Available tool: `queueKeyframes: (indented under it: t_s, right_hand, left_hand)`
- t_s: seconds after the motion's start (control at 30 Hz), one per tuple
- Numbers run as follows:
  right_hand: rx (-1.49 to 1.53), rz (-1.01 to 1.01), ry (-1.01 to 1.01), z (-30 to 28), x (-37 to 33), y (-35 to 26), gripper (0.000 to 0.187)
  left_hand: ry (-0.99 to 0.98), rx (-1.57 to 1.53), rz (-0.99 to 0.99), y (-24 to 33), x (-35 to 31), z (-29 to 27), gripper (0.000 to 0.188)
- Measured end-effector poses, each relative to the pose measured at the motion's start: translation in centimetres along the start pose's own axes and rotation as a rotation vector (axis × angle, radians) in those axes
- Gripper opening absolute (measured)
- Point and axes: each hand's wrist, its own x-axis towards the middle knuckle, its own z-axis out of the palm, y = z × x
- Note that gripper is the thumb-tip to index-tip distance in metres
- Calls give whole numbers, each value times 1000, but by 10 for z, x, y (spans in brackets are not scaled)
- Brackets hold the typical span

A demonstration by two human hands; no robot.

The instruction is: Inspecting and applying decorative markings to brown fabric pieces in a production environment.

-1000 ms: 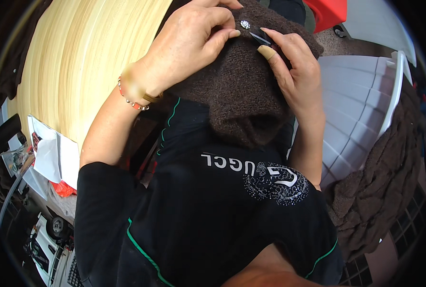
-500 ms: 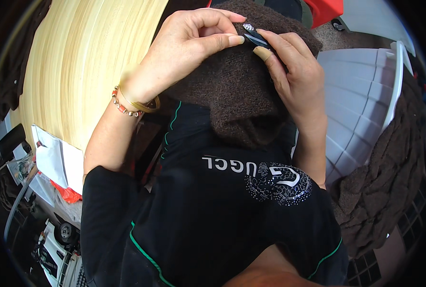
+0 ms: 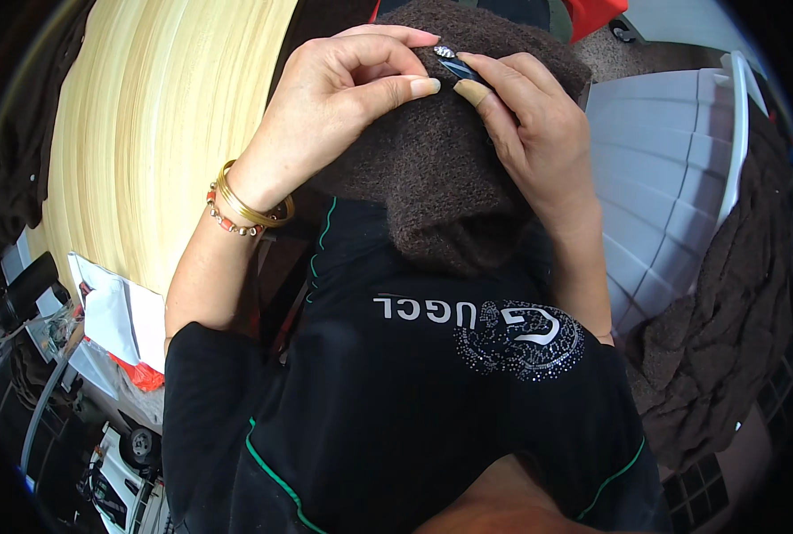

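At the frame's upper centre, I see the right hand (image 3: 532, 120) gripping small dark snips (image 3: 459, 68), long axis pointing left and slightly up, tips just below the button (image 3: 445, 52). The left hand's (image 3: 347, 89) fingers curl narrow beside it; I can't tell whether they pinch anything. The button looks silvery, sparkling, against fuzzy brown cloth (image 3: 450, 160)

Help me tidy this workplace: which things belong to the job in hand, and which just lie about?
Seemingly in use: brown knit fabric; silvery sparkling ornament; dark pointed tool in right fingers.
Seemingly lying about: white paper; red plastic.
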Motion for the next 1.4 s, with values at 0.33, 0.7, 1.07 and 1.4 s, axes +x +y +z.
queueKeyframes:
  t_s: [0.33, 0.7, 1.07, 1.4]
  right_hand:
    - [76, 4, 5, 0, -17, 11, 26]
    - [187, 149, -7, 13, -59, 10, 35]
    - [169, 82, 13, 25, -77, 8, 36]
    - [343, 128, -83, 6, -75, 20, 39]
  left_hand:
    - [-23, 178, 20, -5, 3, -8, 7]
    - [107, 402, 40, -2, 29, 10, 9]
    - [-224, 564, 233, -1, 42, 53, 25]
    - [-137, 372, 166, -20, 42, 40, 10]
